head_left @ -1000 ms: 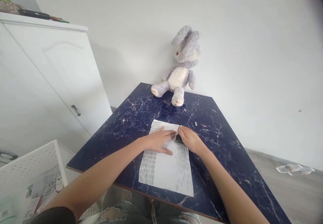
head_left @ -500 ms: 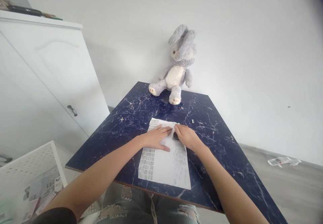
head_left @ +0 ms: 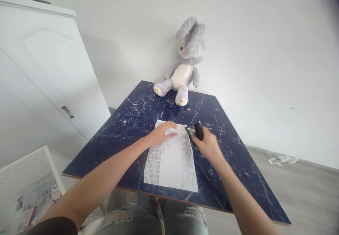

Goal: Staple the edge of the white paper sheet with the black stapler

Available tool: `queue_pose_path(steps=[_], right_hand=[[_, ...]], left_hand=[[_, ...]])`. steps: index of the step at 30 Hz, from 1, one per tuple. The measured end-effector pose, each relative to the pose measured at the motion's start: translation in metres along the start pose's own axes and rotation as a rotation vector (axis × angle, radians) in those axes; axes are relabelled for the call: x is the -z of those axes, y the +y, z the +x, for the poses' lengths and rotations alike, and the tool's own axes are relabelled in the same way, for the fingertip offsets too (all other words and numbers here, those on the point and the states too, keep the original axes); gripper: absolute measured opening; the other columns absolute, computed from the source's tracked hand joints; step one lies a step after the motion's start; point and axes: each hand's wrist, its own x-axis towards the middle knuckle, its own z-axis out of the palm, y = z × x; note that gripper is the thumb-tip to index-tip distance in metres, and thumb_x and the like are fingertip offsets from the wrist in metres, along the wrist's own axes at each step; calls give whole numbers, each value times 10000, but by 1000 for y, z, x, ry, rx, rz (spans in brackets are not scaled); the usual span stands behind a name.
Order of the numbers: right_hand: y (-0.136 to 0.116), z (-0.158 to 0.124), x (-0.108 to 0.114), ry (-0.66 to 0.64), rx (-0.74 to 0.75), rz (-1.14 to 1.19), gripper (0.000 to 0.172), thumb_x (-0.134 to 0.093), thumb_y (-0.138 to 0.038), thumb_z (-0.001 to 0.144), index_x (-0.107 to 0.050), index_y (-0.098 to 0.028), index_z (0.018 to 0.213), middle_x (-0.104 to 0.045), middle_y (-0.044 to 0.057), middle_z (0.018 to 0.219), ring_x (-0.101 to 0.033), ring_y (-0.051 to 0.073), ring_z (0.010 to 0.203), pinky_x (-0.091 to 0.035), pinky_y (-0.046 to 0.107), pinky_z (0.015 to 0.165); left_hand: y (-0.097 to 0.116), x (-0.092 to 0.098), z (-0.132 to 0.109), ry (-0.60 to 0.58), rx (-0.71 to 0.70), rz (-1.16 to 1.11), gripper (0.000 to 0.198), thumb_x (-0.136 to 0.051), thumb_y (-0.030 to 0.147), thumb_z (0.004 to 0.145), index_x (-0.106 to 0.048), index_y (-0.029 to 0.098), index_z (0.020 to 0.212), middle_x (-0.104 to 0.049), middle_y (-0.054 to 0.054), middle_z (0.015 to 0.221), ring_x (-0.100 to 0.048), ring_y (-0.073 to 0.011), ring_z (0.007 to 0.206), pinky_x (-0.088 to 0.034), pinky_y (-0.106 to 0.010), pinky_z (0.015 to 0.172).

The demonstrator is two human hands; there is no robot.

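"What does the table [head_left: 227, 171] carry?"

"Paper [head_left: 172, 168] at lower centre of the frame, with a plush rabbit [head_left: 182, 75] behind it at upper centre."

"And around the table?"

"Cabinet [head_left: 50, 62] upper left, basket [head_left: 25, 168] lower left, floor [head_left: 302, 192] lower right."

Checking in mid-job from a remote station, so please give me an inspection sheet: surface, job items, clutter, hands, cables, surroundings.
Surface: dark blue table with pale marbled veins.
Job's things: printed paper lying on the table; black tool, blurred, at its far right corner, contact unclear.
Clutter: plush rabbit sitting near the far edge.
Hands: left hand open over the paper, contact unclear; right hand gripping the black tool.
Cables: nothing seen.
Surroundings: white cabinet and white basket at left; plastic packaging on the floor at right.
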Motion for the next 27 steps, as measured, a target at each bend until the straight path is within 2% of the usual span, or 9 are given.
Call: queue_pose_path(steps=[3, 6, 8, 10, 14, 18, 22, 25, 27], right_hand=[[-53, -8, -45, -132, 70, 7, 157, -528, -346, 933, -513, -207, 1004, -692, 121, 875, -646, 247, 714, -423, 319, 604], [-84, -12, -73, -183, 85, -42, 119, -511, -210, 910, -480, -199, 1024, -682, 143, 992, -664, 281, 857, -425, 333, 692], [-84, -17, -76, -169, 73, -72, 161, -512, -162, 880, -464, -202, 1029, -675, 136, 1022, -661, 279, 879, -412, 327, 701], [-70, -25, -69, -147, 49, -102, 172, -521, -155, 863, -456, -210, 1012, -677, 122, 1007, -658, 264, 850, -392, 312, 676], [-17, -42, -39, -95, -22, -141, 144, -546, -186, 857, -443, -224, 949, -673, 98, 920, -642, 245, 773, -352, 297, 624], [28, -49, -11, -29, -83, -78, 149, -556, -333, 899, -445, -239, 929, -640, 74, 842, -629, 257, 749, -388, 310, 608], [43, -53, 2, -73, -71, 116, 304, -444, -544, 973, -512, -247, 959, -640, 77, 902, -634, 268, 854, -490, 363, 714], [49, -60, 2, -76, 13, 256, 419, -311, -556, 1021, -591, -248, 1056, -650, 93, 1066, -610, 266, 1055, -498, 384, 896], [57, -59, 3, -35, -24, 317, 499, -229, -542, 1035, -606, -233, 1142, -649, 106, 1107, -619, 261, 1048, -510, 388, 898]], left_hand=[[-5, 14, 1, 375, 90, -94, 370, -424, 467, 990, -646, 185, 901, -679, -75, 959, -608, -198, 897, -459, -325, 855], [-15, 25, 0, 471, 164, -134, 336, -471, 436, 957, -588, 179, 775, -608, -24, 775, -541, -164, 749, -424, -279, 720], [-21, 27, -1, 470, 189, -162, 329, -482, 434, 944, -577, 179, 760, -578, -9, 736, -521, -157, 727, -406, -266, 695], [-23, 26, 0, 471, 195, -180, 323, -487, 434, 938, -575, 181, 757, -561, -2, 722, -510, -153, 714, -397, -262, 688], [-21, 20, 2, 428, 174, -192, 315, -493, 428, 939, -572, 181, 760, -543, 5, 716, -477, -142, 679, -376, -260, 664], [-19, 19, 4, 389, 152, -198, 311, -499, 423, 945, -564, 179, 763, -540, 9, 723, -462, -136, 667, -362, -261, 652], [-25, 21, 4, 402, 172, -204, 304, -504, 413, 945, -570, 179, 761, -543, 13, 708, -464, -134, 649, -358, -264, 641], [-29, 24, 4, 422, 178, -230, 309, -501, 414, 947, -577, 179, 762, -548, 9, 704, -475, -137, 643, -361, -270, 644], [-31, 25, 4, 438, 184, -246, 314, -503, 416, 947, -580, 180, 755, -534, 10, 688, -479, -138, 643, -360, -272, 645]])
